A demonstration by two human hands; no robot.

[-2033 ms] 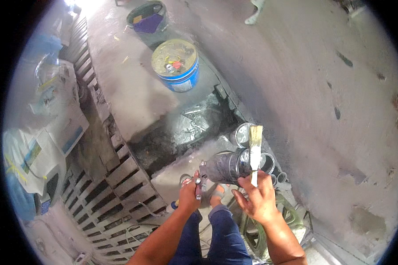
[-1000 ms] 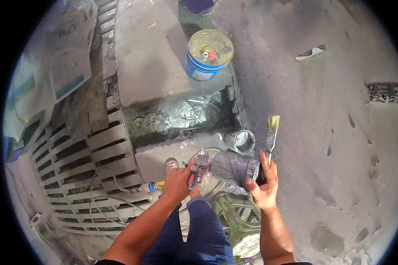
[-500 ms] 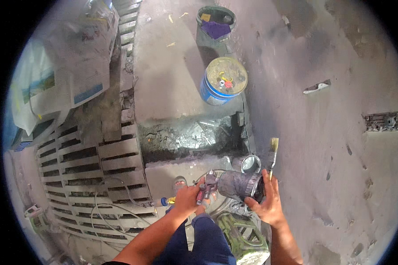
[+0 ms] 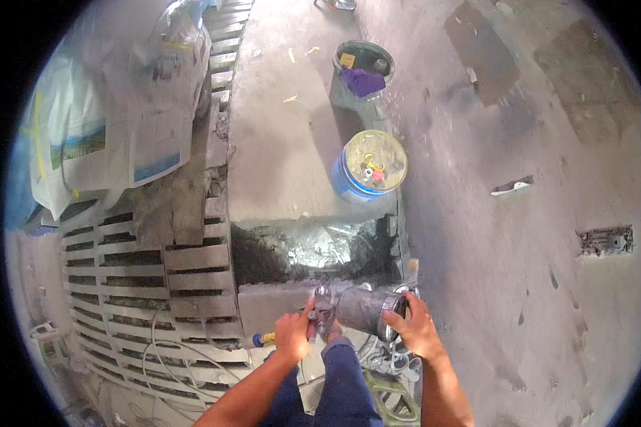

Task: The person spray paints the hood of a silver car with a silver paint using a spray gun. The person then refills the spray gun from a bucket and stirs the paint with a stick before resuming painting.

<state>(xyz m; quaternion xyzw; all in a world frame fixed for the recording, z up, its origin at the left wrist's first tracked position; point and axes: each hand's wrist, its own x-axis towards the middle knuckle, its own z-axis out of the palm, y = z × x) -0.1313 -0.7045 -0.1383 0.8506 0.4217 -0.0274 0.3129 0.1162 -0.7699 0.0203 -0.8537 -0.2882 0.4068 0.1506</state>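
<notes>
My left hand (image 4: pixel 293 334) is wrapped around the handle of a spray gun (image 4: pixel 324 309) with a pinkish-red part near its grip. The gun's dark, stained cup (image 4: pixel 360 309) lies sideways, pointing right. At the cup's ringed right end, my right hand (image 4: pixel 413 329) closes its thumb and fingers on the rim. Beyond those fingers the pale tip of a paintbrush (image 4: pixel 413 266) shows; the rest is mostly hidden. A hose with a yellow and blue fitting (image 4: pixel 262 339) hangs left of my left hand.
Ahead is an open pit (image 4: pixel 320 245) in the floor. Past it stand a blue bucket (image 4: pixel 350 181) with small items on its lid and a dark bin (image 4: pixel 340 92) holding purple cloth. Slatted grating (image 4: pixel 132 288) and sheet-covered bulk (image 4: pixel 114 107) lie left. A green stool-like frame (image 4: pixel 395 398) is near my legs.
The view has tilted, so the floor things sit lower. Both hands and the spray gun have moved slightly left. The brush beside my right hand has dropped mostly out of sight.
</notes>
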